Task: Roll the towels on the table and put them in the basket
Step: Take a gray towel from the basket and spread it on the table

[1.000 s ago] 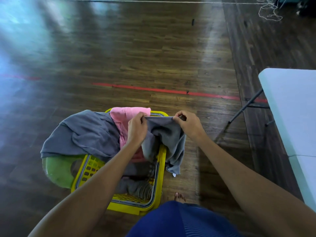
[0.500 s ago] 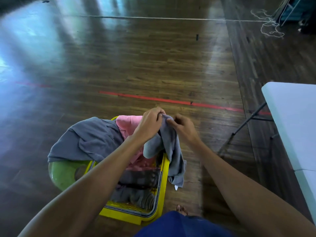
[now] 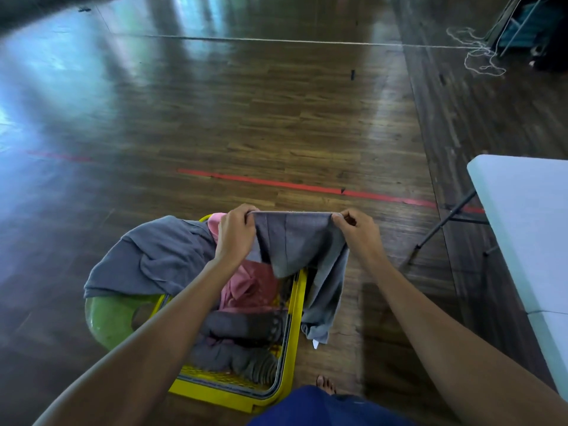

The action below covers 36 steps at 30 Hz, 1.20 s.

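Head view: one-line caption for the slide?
The left hand and right hand pinch the top corners of a grey towel, spread over the yellow basket; white table at right.

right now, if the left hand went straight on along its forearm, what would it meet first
Beyond the stretched grey cloth towel the left hand pinches, the way looks free; only dark wooden floor lies ahead, likely well below.

No readable text, brand, number or sign anywhere in frame. Small white tag (image 3: 315,343) at bottom corner of hanging grey towel (image 3: 295,238), lower centre: too small to read. Red tape line (image 3: 307,187) on floor (image 3: 276,118), mid-frame: plain, unlettered.
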Tool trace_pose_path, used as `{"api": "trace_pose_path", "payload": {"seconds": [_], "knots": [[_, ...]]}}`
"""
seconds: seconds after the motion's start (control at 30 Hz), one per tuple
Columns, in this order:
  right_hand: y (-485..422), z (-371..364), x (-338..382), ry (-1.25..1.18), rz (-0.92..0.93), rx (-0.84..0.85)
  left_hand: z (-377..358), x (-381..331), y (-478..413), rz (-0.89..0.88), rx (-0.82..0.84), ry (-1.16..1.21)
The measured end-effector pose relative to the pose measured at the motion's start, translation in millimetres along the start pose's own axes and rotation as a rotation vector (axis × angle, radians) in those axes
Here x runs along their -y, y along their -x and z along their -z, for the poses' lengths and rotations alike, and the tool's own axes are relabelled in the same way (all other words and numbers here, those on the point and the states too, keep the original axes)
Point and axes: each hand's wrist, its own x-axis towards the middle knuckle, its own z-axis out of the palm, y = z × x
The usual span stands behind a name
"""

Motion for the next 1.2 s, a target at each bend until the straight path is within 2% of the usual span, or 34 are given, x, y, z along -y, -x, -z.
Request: {"api": "trace_pose_path", "payload": {"seconds": [0.1,0.23,0.3,0.4,0.5,0.6,0.7,0.77,0.83,0.93,1.0,1.2], "knots": [[1.6,-7.5,-1.8,0.050,0.001,0.085,3.8,-20.0,-8.0,-0.052,0.080,0.041],[6.7,-27.9,28.7,-0.132,0.135,0.228,-3.8,-45.8,-15.7,-0.195,0.226,0.032],[5.2,-35.1,40.2,-0.085,0.173,0.275,-8.2,-52.5,-15.2,-0.225,0.243,0.033],[3.0,-31.2,41.1,0.038,0.196,0.190,-8.5,-50.1,-13.8,-0.195,0.208,0.041],[0.9,-13.9,36.9,-0.003,0.207,0.022,-3.6,-34.0,-12.4,-0.139,0.253,-0.004],[-2.6,3.0,29.4,0.004,0.155,-0.052,0.1,-17.9,-10.1,-0.115,0.269,-0.032],[-7.1,10.1,17.5,0.057,0.100,0.008,-0.8,-14.5,-10.9,0.068,0.128,0.248],[-8.6,8.3,12.1,0.128,0.078,0.094,-1.4,-23.0,-15.1,0.136,0.095,0.439],[-8.3,5.8,16.0,0.084,0.094,0.129,-4.1,-37.0,-21.1,0.090,0.130,0.462],[-7.9,3.9,45.2,-0.089,0.232,0.110,-6.5,-63.9,-27.0,-0.044,0.191,0.356],[-10.6,3.2,61.0,-0.109,0.293,0.109,-8.9,-75.8,-27.0,-0.090,0.231,0.335],[-12.4,6.9,60.2,-0.113,0.253,0.045,-13.6,-81.9,-26.3,-0.114,0.289,0.284]]}}
